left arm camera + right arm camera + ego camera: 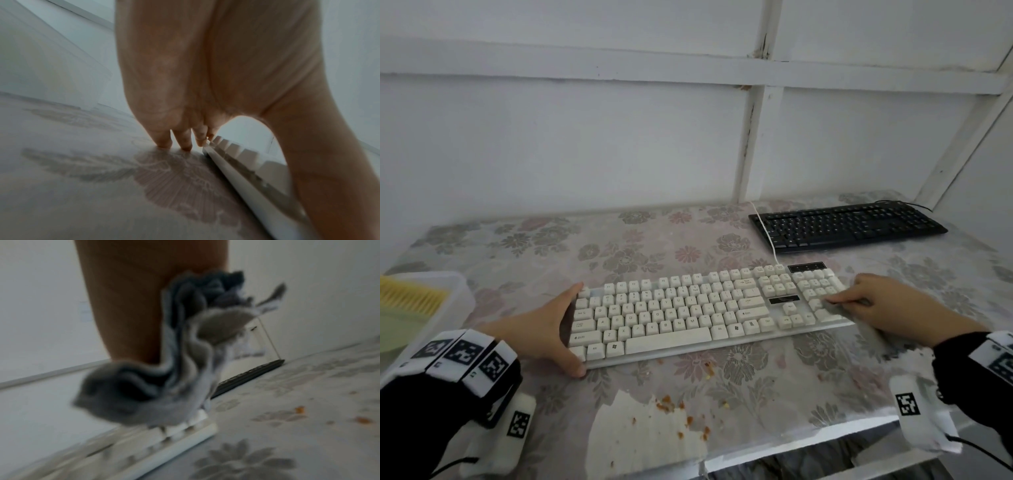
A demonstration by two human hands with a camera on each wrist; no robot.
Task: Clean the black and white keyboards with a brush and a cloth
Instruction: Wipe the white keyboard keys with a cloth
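Observation:
The white keyboard [688, 308] lies across the middle of the flowered table [534, 246]. My left hand [566, 325] lies against its left end, straight fingers [164, 139] reaching the far corner with tips on the table, thumb at the near corner. My right hand [859, 301] grips a bunched grey cloth [835, 306] and presses it onto the number pad at the right end. In the right wrist view the cloth [164, 386] is blurred over the keys [185, 433]. The black keyboard [846, 224] lies at the back right, untouched.
A clear plastic box [458, 294] at the left edge holds yellow bristles [410, 298], perhaps the brush, and something pale green. Orange crumbs [667, 402] and a torn white patch [647, 435] lie near the front edge. A white cable [765, 229] crosses the black keyboard's left end.

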